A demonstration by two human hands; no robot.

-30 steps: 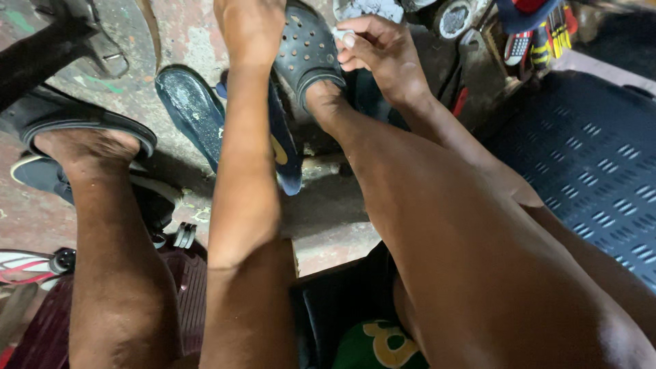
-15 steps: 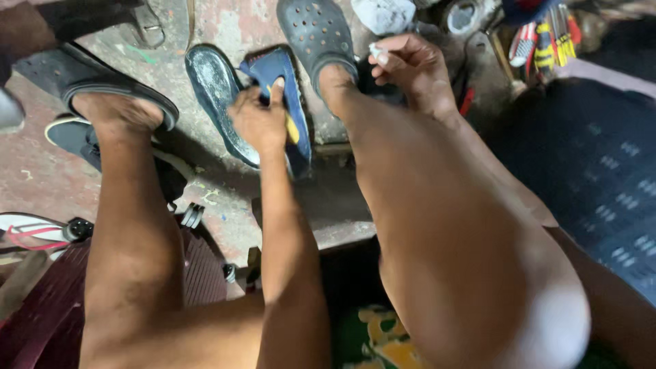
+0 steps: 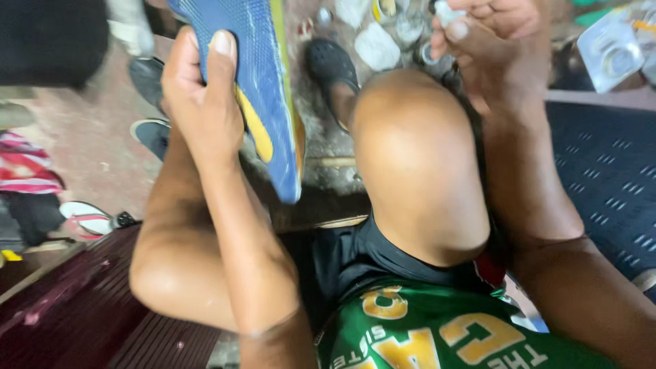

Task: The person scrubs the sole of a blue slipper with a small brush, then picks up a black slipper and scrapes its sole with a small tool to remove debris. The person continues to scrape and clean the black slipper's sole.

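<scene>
Left hand point(image 3: 205, 102), at eleven o'clock, clamped round blue shoe sole point(image 3: 263, 89) with yellow patches, thumb pressed on patterned face, sole lifted edge-on toward the eyes, likely for inspection. Right hand point(image 3: 495, 48), at one o'clock above bare knee point(image 3: 417, 157), fingers curled on a small white object point(image 3: 445, 11); kind unclear.

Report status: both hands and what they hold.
Left hand grips blue shoe sole, raised. Right hand pinches small white object; identity unclear. Raised knee between the hands.
</scene>
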